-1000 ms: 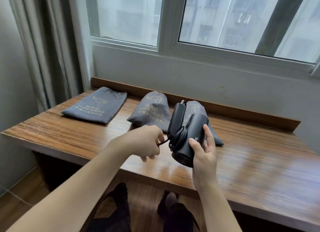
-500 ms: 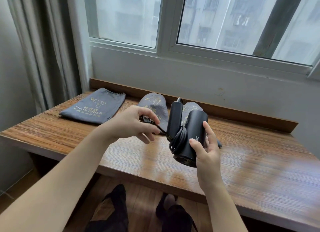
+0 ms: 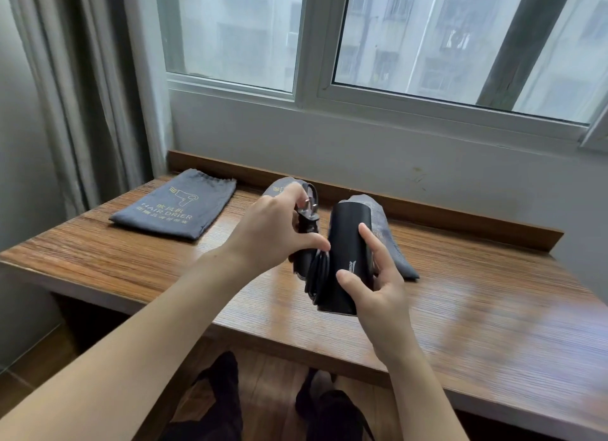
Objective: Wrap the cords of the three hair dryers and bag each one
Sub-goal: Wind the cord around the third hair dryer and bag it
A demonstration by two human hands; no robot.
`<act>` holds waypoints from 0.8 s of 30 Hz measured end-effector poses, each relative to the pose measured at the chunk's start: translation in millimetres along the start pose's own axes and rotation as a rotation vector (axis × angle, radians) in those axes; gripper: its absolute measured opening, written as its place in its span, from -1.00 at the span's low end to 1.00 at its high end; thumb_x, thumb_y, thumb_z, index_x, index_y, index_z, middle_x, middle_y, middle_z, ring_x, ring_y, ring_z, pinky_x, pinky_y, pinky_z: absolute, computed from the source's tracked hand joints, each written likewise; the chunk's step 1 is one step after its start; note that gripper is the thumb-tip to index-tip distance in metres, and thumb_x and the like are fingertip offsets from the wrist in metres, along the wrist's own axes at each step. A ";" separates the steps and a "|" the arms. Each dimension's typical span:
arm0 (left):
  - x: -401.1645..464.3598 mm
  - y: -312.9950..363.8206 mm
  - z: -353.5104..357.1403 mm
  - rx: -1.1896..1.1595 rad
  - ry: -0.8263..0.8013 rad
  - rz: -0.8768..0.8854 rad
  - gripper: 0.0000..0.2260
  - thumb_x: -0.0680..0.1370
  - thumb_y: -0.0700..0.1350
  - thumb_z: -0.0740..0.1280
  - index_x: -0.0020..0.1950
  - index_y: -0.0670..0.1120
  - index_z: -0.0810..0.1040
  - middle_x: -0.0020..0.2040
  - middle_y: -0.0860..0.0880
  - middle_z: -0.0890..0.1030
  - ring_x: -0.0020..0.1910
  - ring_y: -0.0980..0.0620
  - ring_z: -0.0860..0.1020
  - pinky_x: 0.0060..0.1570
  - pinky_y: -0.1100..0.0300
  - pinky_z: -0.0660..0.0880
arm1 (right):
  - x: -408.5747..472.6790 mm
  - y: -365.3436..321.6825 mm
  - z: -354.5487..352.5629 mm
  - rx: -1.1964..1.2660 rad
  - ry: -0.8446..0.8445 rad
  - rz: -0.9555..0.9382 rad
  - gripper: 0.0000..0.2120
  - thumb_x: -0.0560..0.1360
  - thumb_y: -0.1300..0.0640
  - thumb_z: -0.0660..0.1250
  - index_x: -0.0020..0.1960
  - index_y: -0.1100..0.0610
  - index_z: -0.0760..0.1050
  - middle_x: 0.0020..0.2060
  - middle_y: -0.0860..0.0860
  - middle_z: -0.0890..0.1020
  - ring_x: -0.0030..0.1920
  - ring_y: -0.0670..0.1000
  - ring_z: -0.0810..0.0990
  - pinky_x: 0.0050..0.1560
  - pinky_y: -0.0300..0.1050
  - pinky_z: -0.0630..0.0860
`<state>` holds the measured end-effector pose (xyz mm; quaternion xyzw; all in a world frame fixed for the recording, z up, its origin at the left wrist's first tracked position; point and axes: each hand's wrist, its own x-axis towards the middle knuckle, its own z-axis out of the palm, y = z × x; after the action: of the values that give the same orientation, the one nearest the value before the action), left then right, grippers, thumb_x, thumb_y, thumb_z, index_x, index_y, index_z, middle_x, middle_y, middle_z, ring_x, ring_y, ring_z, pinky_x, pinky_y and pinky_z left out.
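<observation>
Right hand: grips the black hair dryer above the surface.
Left hand: pinches the plug.

A wooden bench with streaky brown grain runs along a pale wall, a raised wooden lip edging its back. Above it sits a white-framed sliding window, with grey apartment blocks hazy through the glass. A grey curtain hangs in folds at the left. Below the bench edge, brown wood flooring and dark trouser legs show.
</observation>
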<state>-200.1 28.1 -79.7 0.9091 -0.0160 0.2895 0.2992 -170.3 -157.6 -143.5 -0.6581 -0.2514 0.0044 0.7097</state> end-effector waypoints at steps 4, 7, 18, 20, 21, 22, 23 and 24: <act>-7.0 -0.1 7.6 0.002 0.091 -0.041 -0.43 0.24 0.11 0.63 -0.07 -0.01 0.29 -0.35 0.14 0.51 -0.39 0.17 0.49 -0.29 0.21 0.47 | 1.7 1.7 -5.0 0.053 0.032 0.035 -0.38 0.51 0.30 0.38 0.25 -0.42 0.43 0.11 -0.28 0.56 0.13 -0.06 0.64 0.05 0.03 0.66; -8.4 -5.8 13.9 -0.072 -0.005 -0.032 -0.54 0.35 0.00 0.60 -0.08 0.04 0.30 -0.39 0.08 0.56 -0.42 0.18 0.53 -0.33 0.26 0.51 | 1.0 5.2 -8.6 0.070 0.038 0.056 -0.39 0.51 0.30 0.38 0.27 -0.39 0.44 0.20 -0.19 0.55 0.13 -0.05 0.64 0.04 -0.01 0.65; -2.7 -8.1 15.3 -0.145 -0.046 0.046 -0.88 0.58 -0.16 0.37 0.10 -0.10 0.59 -0.28 0.05 0.60 -0.33 0.14 0.59 -0.35 0.15 0.57 | 2.4 11.2 -10.3 0.096 0.044 0.047 -0.38 0.51 0.32 0.39 0.26 -0.38 0.46 0.21 -0.16 0.57 0.16 -0.02 0.63 0.05 -0.01 0.64; 0.9 -9.6 17.5 -0.157 0.006 0.015 -0.95 0.53 -0.13 0.43 -0.03 -0.07 0.62 -0.36 0.09 0.55 -0.40 0.18 0.53 -0.35 0.15 0.55 | 2.3 11.3 -8.1 0.091 0.026 0.045 -0.38 0.51 0.34 0.38 0.29 -0.33 0.45 0.11 -0.27 0.61 0.13 -0.06 0.64 -0.01 -0.06 0.64; 2.3 -9.9 18.7 -0.154 0.021 0.006 -0.96 0.51 -0.11 0.46 -0.08 -0.03 0.62 -0.36 0.09 0.54 -0.39 0.18 0.52 -0.32 0.16 0.54 | 2.2 11.1 -7.5 0.085 0.024 0.044 -0.38 0.51 0.35 0.38 0.30 -0.31 0.44 0.05 -0.32 0.61 0.11 -0.08 0.65 -0.03 -0.08 0.64; 3.1 -11.1 20.0 -0.142 0.028 -0.008 -0.94 0.49 -0.08 0.48 -0.11 0.01 0.62 -0.31 0.08 0.54 -0.34 0.16 0.52 -0.27 0.18 0.53 | 1.9 10.9 -7.1 0.079 0.020 0.042 -0.38 0.50 0.35 0.38 0.31 -0.30 0.43 0.03 -0.35 0.61 0.10 -0.10 0.65 -0.03 -0.08 0.64; 3.6 -13.0 21.0 -0.139 0.021 -0.031 -0.92 0.47 -0.05 0.50 -0.14 0.04 0.61 -0.22 0.06 0.53 -0.25 0.15 0.51 -0.21 0.22 0.51 | 1.9 11.6 -6.4 0.073 0.015 0.040 -0.38 0.50 0.35 0.38 0.32 -0.29 0.43 0.04 -0.34 0.61 0.11 -0.09 0.64 -0.02 -0.06 0.65; 4.1 -15.2 22.4 -0.154 0.002 -0.070 -0.90 0.45 -0.03 0.51 -0.16 0.06 0.60 -0.13 0.04 0.49 -0.15 0.11 0.50 -0.14 0.26 0.47 | 2.2 13.5 -5.4 0.066 0.015 0.039 -0.37 0.49 0.35 0.40 0.32 -0.29 0.43 0.07 -0.32 0.61 0.12 -0.08 0.64 0.01 -0.01 0.66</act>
<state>-182.1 28.8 -100.3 0.8830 -0.0063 0.2778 0.3783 -162.1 -160.1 -155.4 -0.6391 -0.2329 0.0215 0.7327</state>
